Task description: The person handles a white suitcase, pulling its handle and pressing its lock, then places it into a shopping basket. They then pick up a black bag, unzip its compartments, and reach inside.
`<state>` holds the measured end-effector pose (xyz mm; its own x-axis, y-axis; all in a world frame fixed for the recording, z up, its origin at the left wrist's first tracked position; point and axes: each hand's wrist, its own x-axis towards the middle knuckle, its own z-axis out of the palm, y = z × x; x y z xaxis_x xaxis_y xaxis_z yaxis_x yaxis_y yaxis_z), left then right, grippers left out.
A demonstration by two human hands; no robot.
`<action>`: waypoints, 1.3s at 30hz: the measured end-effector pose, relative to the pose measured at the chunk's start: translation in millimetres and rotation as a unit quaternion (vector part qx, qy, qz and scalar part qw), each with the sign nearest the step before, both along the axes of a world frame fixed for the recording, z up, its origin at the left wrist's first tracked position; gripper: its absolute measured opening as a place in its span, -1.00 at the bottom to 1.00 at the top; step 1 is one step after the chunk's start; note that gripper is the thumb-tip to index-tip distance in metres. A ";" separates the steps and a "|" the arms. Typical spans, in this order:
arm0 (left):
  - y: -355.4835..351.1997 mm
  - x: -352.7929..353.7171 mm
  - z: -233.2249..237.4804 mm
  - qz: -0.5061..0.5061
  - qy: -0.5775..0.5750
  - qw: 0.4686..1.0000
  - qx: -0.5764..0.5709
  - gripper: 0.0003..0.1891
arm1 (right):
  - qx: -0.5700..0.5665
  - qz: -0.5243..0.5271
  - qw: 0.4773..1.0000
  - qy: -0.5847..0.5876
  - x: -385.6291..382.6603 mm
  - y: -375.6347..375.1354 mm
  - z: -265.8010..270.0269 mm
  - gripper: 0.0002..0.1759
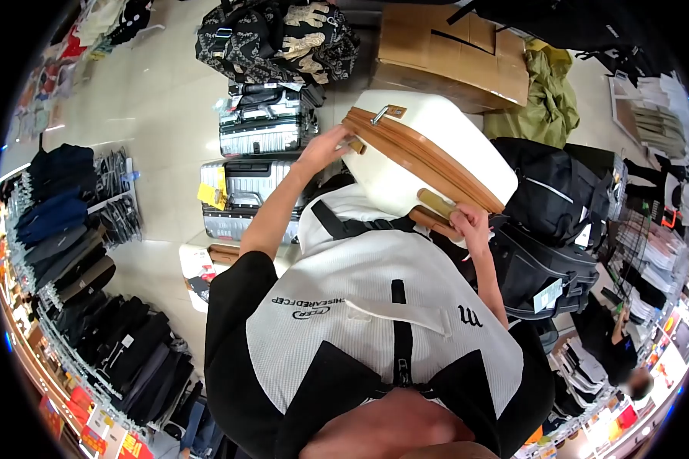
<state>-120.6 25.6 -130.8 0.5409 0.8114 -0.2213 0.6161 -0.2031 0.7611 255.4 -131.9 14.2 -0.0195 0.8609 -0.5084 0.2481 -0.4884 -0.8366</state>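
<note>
Cream, hard-shelled suitcase [448, 141], probably stiff and slippery, lies between the left hand [331, 148], at its corner, grip unclear, and the right hand [471, 225], pinching a tan tab [435, 202]; the brown handle [432, 219] beside that hand looks the surest hold

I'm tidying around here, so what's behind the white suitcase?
Beyond the white suitcase, a cardboard box and crumpled olive-green material show. Whatever sits directly below or behind the suitcase's body is covered.
</note>
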 end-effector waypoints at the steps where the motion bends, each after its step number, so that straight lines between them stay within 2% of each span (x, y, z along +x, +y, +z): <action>1: 0.9 2.5 -1.5 0.002 0.010 1.000 0.012 -0.63 | 0.006 0.005 1.000 -0.014 -3.4 1.7 1.3 -0.77; 4: 5.0 8.4 -10.7 -0.019 -0.009 0.995 0.100 -0.63 | 0.007 0.018 0.999 -0.048 -6.9 1.2 3.3 -0.78; 7: 13.8 9.6 -16.7 -0.061 0.001 0.991 0.120 -0.62 | -0.009 0.018 0.998 -0.051 -5.8 3.5 -2.3 -0.78; 12: 10.6 8.7 -9.7 -0.027 -0.036 0.999 0.026 -0.62 | -0.034 -0.023 0.999 -0.013 3.4 11.3 -17.7 -0.76; 14: 8.2 11.5 -7.3 -0.007 -0.054 0.999 -0.001 -0.63 | 0.007 -0.105 0.994 0.021 8.3 12.3 -27.6 -0.73; 16: 4.9 20.7 -1.8 0.004 -0.067 0.998 -0.015 -0.64 | 0.013 -0.114 0.992 -0.047 32.6 11.1 -46.1 -0.68; 20: -0.7 49.3 14.1 -0.005 -0.142 0.988 0.066 -0.70 | 0.032 -0.209 0.976 -0.045 79.8 1.0 -94.9 -0.66; 23: -2.5 70.5 37.2 0.006 -0.150 0.987 0.053 -0.74 | 0.038 -0.269 0.962 -0.029 84.8 3.7 -90.6 -0.60; 24: -2.6 76.3 42.8 0.006 -0.151 0.987 0.056 -0.75 | 0.036 -0.259 0.965 -0.033 88.6 1.3 -93.0 -0.60; 26: -3.6 87.0 53.9 -0.010 -0.127 0.989 0.078 -0.75 | 0.030 -0.246 0.968 -0.041 96.4 -8.4 -97.5 -0.60; 27: -5.9 93.2 66.6 -0.019 -0.117 0.990 0.082 -0.75 | 0.022 -0.287 0.957 -0.033 91.1 -10.6 -95.2 -0.55; 28: -9.2 99.1 78.2 -0.028 -0.106 0.990 0.084 -0.76 | 0.003 -0.281 0.958 -0.054 95.4 -16.8 -96.0 -0.56; 30: -12.1 110.3 93.9 -0.066 -0.103 0.989 0.089 -0.77 | 0.099 -0.301 0.942 -0.108 90.8 -26.9 -102.9 -0.59; 32: -14.8 119.1 109.6 -0.114 -0.106 0.985 0.075 -0.75 | 0.068 -0.369 0.927 -0.027 99.1 -45.0 -128.9 -0.60; 34: -13.2 125.5 124.9 -0.170 -0.094 0.979 0.066 -0.76 | 0.037 -0.420 0.907 0.004 107.0 -62.5 -154.4 -0.56; 37: -11.1 130.7 139.1 -0.231 -0.048 0.971 0.036 -0.77 | -0.001 -0.439 0.897 0.060 111.7 -81.1 -179.5 -0.50; 39: -7.2 130.7 147.8 -0.250 -0.016 0.968 0.003 -0.77 | -0.006 -0.418 0.907 0.055 109.2 -86.0 -177.3 -0.48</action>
